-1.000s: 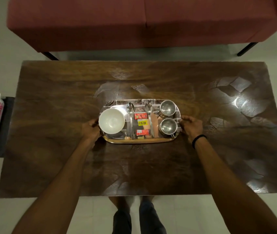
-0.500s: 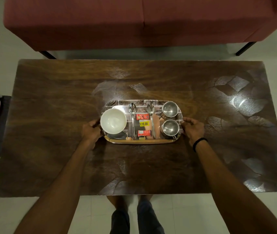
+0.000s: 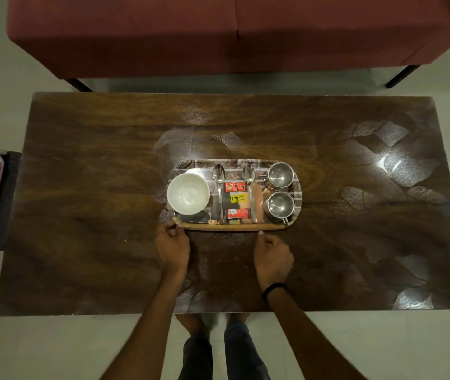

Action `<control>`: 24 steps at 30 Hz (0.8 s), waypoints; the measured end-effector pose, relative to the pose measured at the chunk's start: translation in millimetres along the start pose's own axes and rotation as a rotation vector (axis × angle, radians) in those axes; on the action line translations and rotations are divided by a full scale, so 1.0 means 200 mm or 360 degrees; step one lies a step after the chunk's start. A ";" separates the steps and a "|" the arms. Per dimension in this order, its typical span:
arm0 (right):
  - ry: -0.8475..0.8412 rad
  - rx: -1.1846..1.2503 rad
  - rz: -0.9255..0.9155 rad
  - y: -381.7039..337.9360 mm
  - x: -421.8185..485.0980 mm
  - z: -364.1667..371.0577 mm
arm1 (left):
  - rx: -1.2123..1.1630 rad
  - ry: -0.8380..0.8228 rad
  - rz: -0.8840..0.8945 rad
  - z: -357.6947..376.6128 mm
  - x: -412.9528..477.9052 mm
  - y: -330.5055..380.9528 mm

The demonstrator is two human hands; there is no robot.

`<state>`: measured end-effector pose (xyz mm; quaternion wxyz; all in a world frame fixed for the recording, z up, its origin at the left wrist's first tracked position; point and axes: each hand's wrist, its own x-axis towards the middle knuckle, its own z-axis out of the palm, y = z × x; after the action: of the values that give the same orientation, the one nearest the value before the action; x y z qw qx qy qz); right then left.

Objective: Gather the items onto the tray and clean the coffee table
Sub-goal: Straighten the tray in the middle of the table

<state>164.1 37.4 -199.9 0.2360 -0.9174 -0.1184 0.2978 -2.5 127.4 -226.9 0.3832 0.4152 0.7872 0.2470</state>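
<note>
Steel cups (image 3: 280, 175) and a white bowl (image 3: 188, 194) crowded the tray (image 3: 232, 227); left grip (image 3: 173, 246) and right grip (image 3: 273, 256) curled at its near rim, hold unclear. One-edge lifting could spill everything.

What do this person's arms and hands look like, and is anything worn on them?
Both arms are bare, no sleeves showing. The left hand and right hand wear no gloves; no rings can be made out. A thin black band circles the right wrist; the left wrist is bare.
</note>
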 end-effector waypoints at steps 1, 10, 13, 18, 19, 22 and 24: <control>-0.0008 -0.0057 -0.0095 -0.03 -0.03 0.03 | 0.0002 -0.0018 -0.0012 0.01 -0.03 -0.02; 0.0421 0.0189 -0.0404 -0.28 0.03 0.06 | -0.0156 -0.0107 -0.0161 -0.01 -0.03 -0.17; 0.0719 0.0420 -0.0285 -0.25 0.10 -0.09 | -0.0329 -0.0084 -0.0217 -0.03 0.06 -0.10; 0.0474 0.0400 0.0102 -0.09 0.50 -0.24 | -0.0405 -0.0221 -0.0215 -0.05 0.31 0.05; 0.0329 0.0400 0.0148 -0.07 0.57 -0.24 | -0.0374 -0.0269 -0.0261 -0.05 0.36 0.07; 0.0005 0.0522 0.0216 0.00 0.75 -0.20 | -0.0307 -0.0386 -0.0362 -0.03 0.45 0.12; -0.0115 0.0516 0.0182 0.06 0.85 -0.16 | -0.0275 -0.0439 -0.0367 -0.03 0.48 0.12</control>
<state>319.8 76.8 -266.5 0.3591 -0.8613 -0.0248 0.3586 -29.9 220.6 -244.8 0.5474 0.3177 0.7455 0.2089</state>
